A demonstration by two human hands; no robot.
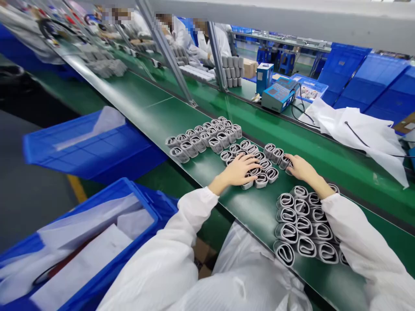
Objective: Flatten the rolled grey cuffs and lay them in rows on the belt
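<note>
Many rolled grey fabric bands stand on end in groups on the green worktop. My left hand lies palm down with fingers spread over the middle group of bands, touching their tops and hiding some of them. At the end of a short row of bands, my right hand has its fingers closed around one rolled grey band. A larger block of rolls stands nearer to me, partly covered by my right sleeve. Farther left is another group of rolls.
A blue bin with white sheets stands at my left, another blue bin beyond it. Behind the worktop are metal posts, a blue device with cables and white sheeting. Co-workers in white sit across the line.
</note>
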